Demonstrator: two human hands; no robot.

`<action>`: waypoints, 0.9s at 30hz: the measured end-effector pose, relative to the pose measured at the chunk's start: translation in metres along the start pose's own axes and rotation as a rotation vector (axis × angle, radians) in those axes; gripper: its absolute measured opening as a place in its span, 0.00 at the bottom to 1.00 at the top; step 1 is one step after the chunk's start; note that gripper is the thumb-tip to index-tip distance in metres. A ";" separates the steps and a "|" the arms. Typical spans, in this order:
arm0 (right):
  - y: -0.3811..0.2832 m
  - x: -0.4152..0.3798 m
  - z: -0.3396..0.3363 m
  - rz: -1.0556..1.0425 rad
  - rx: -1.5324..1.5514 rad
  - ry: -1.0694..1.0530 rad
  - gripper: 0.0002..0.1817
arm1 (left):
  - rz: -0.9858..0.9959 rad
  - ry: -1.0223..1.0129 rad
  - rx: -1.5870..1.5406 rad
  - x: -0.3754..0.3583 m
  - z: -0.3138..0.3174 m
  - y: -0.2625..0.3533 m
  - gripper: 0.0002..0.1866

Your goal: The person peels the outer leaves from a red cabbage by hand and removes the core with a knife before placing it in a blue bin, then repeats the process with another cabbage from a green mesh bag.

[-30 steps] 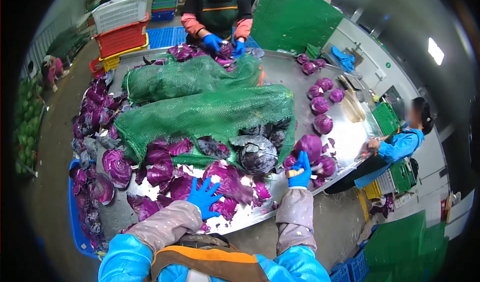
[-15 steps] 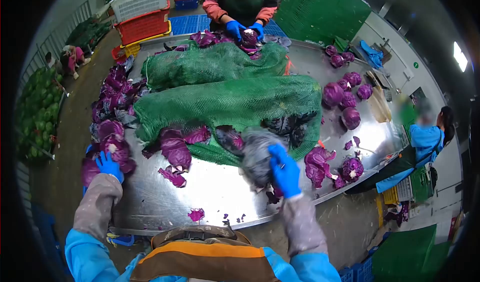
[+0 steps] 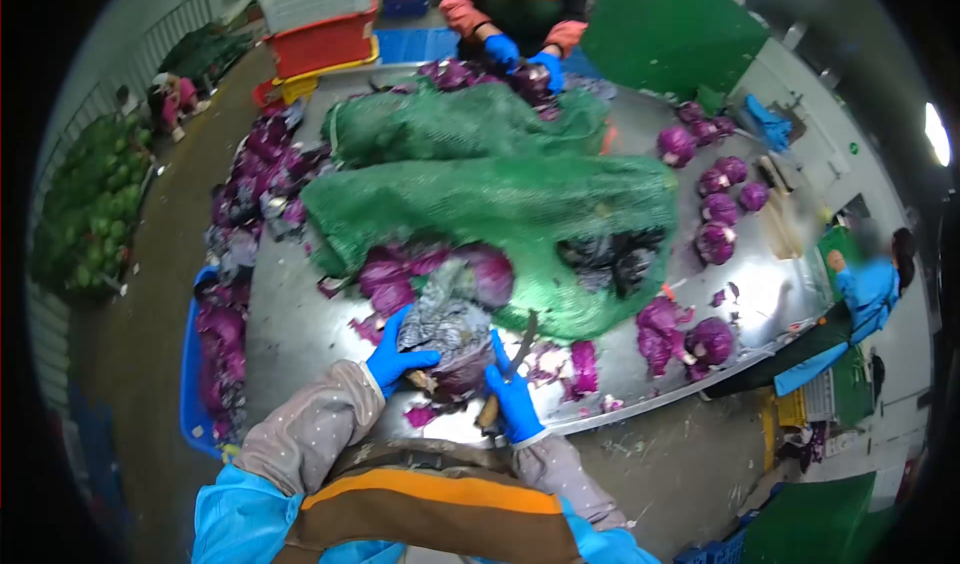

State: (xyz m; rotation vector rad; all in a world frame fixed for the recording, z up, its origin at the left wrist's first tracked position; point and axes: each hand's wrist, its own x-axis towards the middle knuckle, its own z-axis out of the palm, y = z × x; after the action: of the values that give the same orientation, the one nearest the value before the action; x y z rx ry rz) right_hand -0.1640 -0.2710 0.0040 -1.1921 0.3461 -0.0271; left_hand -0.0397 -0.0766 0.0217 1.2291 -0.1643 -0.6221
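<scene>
A red cabbage (image 3: 445, 339) with dull greyish outer leaves sits at the near edge of the steel table, in front of my body. My left hand (image 3: 398, 356), in a blue glove, grips its left side with the thumb across the front. On its right side is my right hand (image 3: 515, 399), closed around a knife (image 3: 526, 342); the blade points up and away, and the brown handle end shows below the fingers. Behind the cabbage lie another purple head (image 3: 487, 276) and loose purple leaves (image 3: 388, 282), against a green mesh sack (image 3: 470, 199).
A second mesh sack (image 3: 450, 124) lies farther back, where a co-worker's gloved hands (image 3: 545, 64) hold a cabbage. Trimmed heads (image 3: 716, 242) stand at right. A blue bin (image 3: 190, 384) of leaves is at left. Stacked crates (image 3: 320, 44) rise at the far left corner.
My left hand has left the leaves at the left and now grips the greyish cabbage, which has come nearer and leftward. My right hand now holds a knife. The view has shifted.
</scene>
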 end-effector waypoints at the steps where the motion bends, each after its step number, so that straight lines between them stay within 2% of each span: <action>1: 0.001 0.001 0.008 -0.007 -0.011 -0.031 0.36 | 0.080 0.029 0.040 -0.014 -0.003 0.011 0.53; 3: -0.017 0.000 0.036 -0.056 0.021 -0.143 0.37 | 0.196 0.055 0.259 -0.033 -0.019 0.036 0.54; 4: -0.024 -0.002 0.049 0.007 0.096 -0.193 0.38 | 0.249 0.082 0.350 -0.041 -0.017 0.059 0.53; 5: -0.009 0.006 0.049 0.075 0.103 -0.239 0.39 | 0.200 0.150 0.407 -0.049 -0.021 0.078 0.52; 6: -0.005 0.005 0.060 0.200 0.150 -0.217 0.35 | 0.154 0.217 0.460 -0.052 -0.027 0.091 0.50; 7: 0.004 0.007 0.064 0.250 0.157 -0.183 0.32 | 0.177 0.269 0.729 -0.050 -0.034 0.093 0.49; 8: 0.010 0.011 0.066 0.293 0.160 -0.147 0.29 | 0.006 0.351 1.094 -0.057 -0.010 0.119 0.55; 9: 0.006 0.014 0.069 0.277 0.186 0.004 0.23 | 0.067 0.269 1.171 -0.057 -0.014 0.107 0.58; 10: 0.006 0.014 0.065 0.188 0.208 0.084 0.22 | 0.131 0.182 1.244 -0.057 -0.018 0.097 0.61; 11: 0.003 0.013 0.058 0.136 0.090 0.097 0.22 | 0.275 0.083 1.215 -0.058 -0.020 0.092 0.65; 14: 0.011 0.001 0.033 -0.060 -0.256 0.072 0.23 | 0.337 0.019 1.576 -0.062 -0.049 0.085 0.67; 15: 0.006 -0.008 0.034 -0.048 -0.312 0.032 0.24 | 0.334 -0.156 1.326 -0.053 -0.075 0.063 0.68; 16: -0.008 -0.020 0.037 0.124 -0.287 -0.010 0.23 | 0.290 -0.196 1.363 -0.050 -0.072 0.070 0.69; 18: -0.002 -0.042 0.035 0.228 -0.025 -0.106 0.19 | 0.196 -0.278 1.435 -0.051 -0.059 0.089 0.70; 19: 0.002 -0.051 0.037 0.194 -0.035 -0.092 0.15 | 0.041 -0.234 1.634 -0.052 -0.046 0.095 0.70; 22: -0.011 -0.057 0.043 0.162 -0.051 0.055 0.13 | -0.114 0.050 1.454 -0.044 -0.019 0.086 0.70; 23: -0.012 -0.055 0.042 0.124 -0.075 0.051 0.12 | -0.064 0.043 1.438 -0.039 -0.019 0.080 0.71; 26: -0.016 -0.052 0.038 -0.221 -0.744 0.150 0.13 | -0.197 -0.139 1.436 -0.021 -0.002 0.095 0.73; 27: -0.016 -0.052 0.035 -0.194 -0.791 0.168 0.13 | -0.220 -0.214 1.497 -0.013 0.006 0.100 0.74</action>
State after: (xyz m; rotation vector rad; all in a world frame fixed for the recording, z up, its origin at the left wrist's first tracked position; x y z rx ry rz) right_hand -0.2009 -0.2353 0.0425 -2.0125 0.4012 -0.1717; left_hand -0.0171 -0.0552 0.1180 2.6352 -0.7734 -0.8324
